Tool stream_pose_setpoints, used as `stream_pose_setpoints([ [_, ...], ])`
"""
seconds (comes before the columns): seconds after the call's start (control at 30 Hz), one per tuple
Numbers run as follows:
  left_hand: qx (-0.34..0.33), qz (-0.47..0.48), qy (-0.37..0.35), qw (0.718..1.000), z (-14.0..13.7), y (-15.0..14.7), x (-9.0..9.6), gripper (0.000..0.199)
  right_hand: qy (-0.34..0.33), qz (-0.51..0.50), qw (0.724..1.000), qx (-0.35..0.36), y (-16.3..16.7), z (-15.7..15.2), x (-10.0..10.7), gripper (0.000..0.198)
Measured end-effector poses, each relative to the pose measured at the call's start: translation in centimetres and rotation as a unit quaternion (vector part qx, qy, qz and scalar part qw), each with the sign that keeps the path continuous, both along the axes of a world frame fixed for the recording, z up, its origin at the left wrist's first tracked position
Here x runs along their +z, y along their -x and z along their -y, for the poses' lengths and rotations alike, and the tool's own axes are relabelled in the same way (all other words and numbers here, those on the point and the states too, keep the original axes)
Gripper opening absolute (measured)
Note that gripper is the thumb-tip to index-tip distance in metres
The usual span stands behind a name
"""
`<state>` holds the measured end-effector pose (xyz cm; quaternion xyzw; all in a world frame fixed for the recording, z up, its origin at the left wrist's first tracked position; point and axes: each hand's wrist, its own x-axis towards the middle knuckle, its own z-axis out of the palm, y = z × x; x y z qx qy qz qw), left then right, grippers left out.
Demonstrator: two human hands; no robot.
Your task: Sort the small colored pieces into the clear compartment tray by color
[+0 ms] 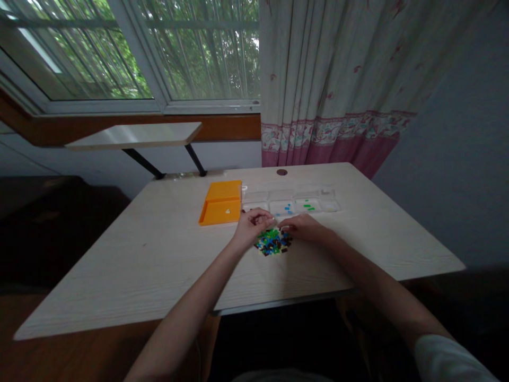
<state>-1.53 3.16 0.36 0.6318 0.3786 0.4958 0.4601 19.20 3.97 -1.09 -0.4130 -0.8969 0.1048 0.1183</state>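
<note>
A heap of tiny building bricks (273,243), in green, blue, dark brown and pale yellow, lies on the table in front of me. My left hand (253,224) is over the heap's far left edge, thumb and fingertips pinched together; a small pale speck shows at the tips, too small to name. From the right, my right hand (304,228) reaches in with curled fingers low over the heap, and what they hold, if anything, is hidden. Just beyond both hands is a clear plastic divided tray (337,204), with a few blue bricks (288,208) and green bricks (308,205) in separate compartments.
An orange open case (219,190) with a small white piece (228,211) in it stands left of the clear tray. The pale wooden table (159,254) has a raised shelf (139,135) at its back left. A curtain (310,79) and a window are behind.
</note>
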Motion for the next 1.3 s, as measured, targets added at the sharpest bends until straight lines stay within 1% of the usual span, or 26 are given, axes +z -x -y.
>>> stream_pose_setpoints([
  [0.1,0.000,-0.010,-0.002,1.000,-0.2,0.1,0.3,0.022,0.007,-0.009,1.000,0.020,0.3,0.0,-0.3,0.025],
  [0.17,0.014,-0.032,-0.007,0.999,-0.5,0.4,0.5,0.023,0.013,-0.018,1.000,0.019,0.3,0.0,-0.5,0.024],
  [0.23,0.039,-0.077,-0.022,0.996,-1.1,1.2,0.6,0.023,0.021,-0.024,0.999,0.012,0.3,-0.1,-0.5,0.022],
  [0.3,0.076,-0.159,-0.051,0.983,-1.9,2.6,0.6,0.020,0.028,-0.029,0.999,0.010,0.2,-0.2,-0.5,0.022],
  [0.33,0.102,-0.215,-0.071,0.969,-2.2,3.4,0.5,0.018,0.030,-0.029,0.999,0.009,0.2,-0.2,-0.5,0.022],
  [0.4,0.170,-0.324,-0.109,0.924,-2.8,5.2,0.4,0.016,0.031,-0.024,0.999,0.000,0.2,-0.2,-0.4,0.022],
  [0.47,0.212,-0.399,-0.120,0.884,-3.3,6.9,0.3,0.015,0.031,-0.015,0.999,-0.013,0.2,-0.2,-0.4,0.022],
  [0.53,0.223,-0.452,-0.105,0.858,-3.6,8.1,0.3,0.015,0.034,-0.008,0.999,-0.022,0.3,-0.2,-0.3,0.021],
  [0.63,0.222,-0.492,-0.083,0.837,-3.7,8.8,0.3,0.017,0.042,-0.004,0.999,-0.022,0.3,-0.1,-0.2,0.018],
  [0.7,0.216,-0.495,-0.094,0.836,-3.5,8.4,0.4,0.019,0.045,-0.015,0.999,-0.025,0.4,0.0,-0.2,0.018],
  [0.8,0.174,-0.470,-0.148,0.852,-2.8,6.8,0.6,0.023,0.052,-0.066,0.996,-0.040,0.6,0.0,-0.3,0.019],
  [0.83,0.148,-0.455,-0.170,0.861,-2.5,6.0,0.7,0.023,0.056,-0.087,0.994,-0.046,0.7,-0.1,-0.4,0.019],
  [0.93,0.038,-0.408,-0.218,0.886,-1.3,3.7,0.5,0.023,0.066,-0.142,0.986,-0.061,1.1,-0.1,-0.6,0.018],
  [1.0,-0.024,-0.386,-0.241,0.890,-0.6,2.4,0.3,0.022,0.067,-0.169,0.981,-0.070,1.3,0.0,-0.6,0.019],
  [1.03,-0.043,-0.377,-0.249,0.891,-0.4,1.9,0.1,0.022,0.064,-0.180,0.979,-0.072,1.4,0.0,-0.6,0.019],
  [1.13,-0.066,-0.358,-0.252,0.897,0.0,1.1,-0.4,0.022,0.051,-0.205,0.975,-0.068,1.7,0.1,-0.7,0.023],
  [1.3,-0.054,-0.332,-0.234,0.912,-0.2,1.0,-0.9,0.021,0.034,-0.231,0.970,-0.065,1.8,0.2,-1.0,0.026],
])
